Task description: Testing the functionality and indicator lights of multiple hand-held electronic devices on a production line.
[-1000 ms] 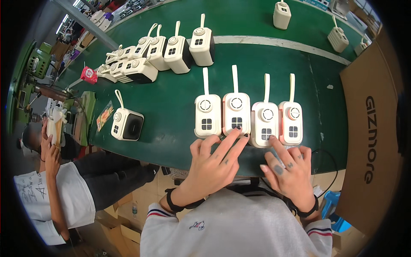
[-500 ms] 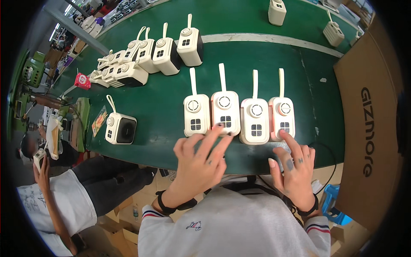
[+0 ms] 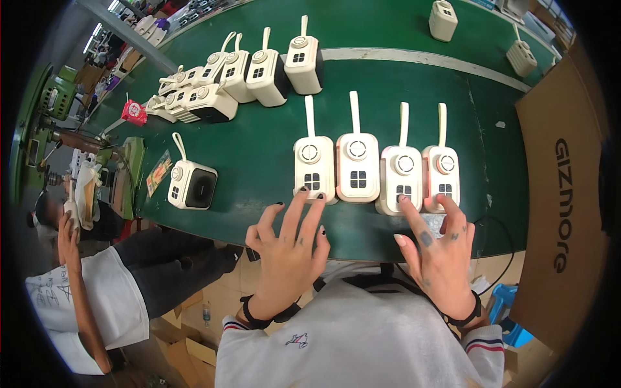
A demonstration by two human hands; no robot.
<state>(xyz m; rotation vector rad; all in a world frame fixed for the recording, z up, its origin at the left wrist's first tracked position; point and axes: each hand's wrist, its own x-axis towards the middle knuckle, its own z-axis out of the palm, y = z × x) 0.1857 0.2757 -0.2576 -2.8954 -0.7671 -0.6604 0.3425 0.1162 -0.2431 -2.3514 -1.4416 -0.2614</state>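
A row of cream portable speakers with upright straps, round knobs and black button pads stands before me. My left hand (image 3: 288, 242) has its fingers spread, two fingertips at the lower front of the leftmost speaker (image 3: 315, 152). Beside that one is a second speaker (image 3: 358, 152), touched by neither hand. My right hand (image 3: 441, 255) has its index fingertip on the buttons of the third speaker (image 3: 401, 168), while another finger reaches the button pad of the rightmost speaker (image 3: 445, 169). An orange-pink glow edges some of these speakers. Neither hand grips anything.
More speakers (image 3: 266, 76) cluster at the back left; a single speaker (image 3: 193, 184) with a black grille stands left. A large cardboard box (image 3: 556, 174) borders the right side. A green machine (image 3: 61, 97) and a co-worker (image 3: 103, 291) are at left.
My left hand has gone from the second speaker to the leftmost one. My right index finger has shifted from the rightmost speaker to the third. The view has turned slightly.
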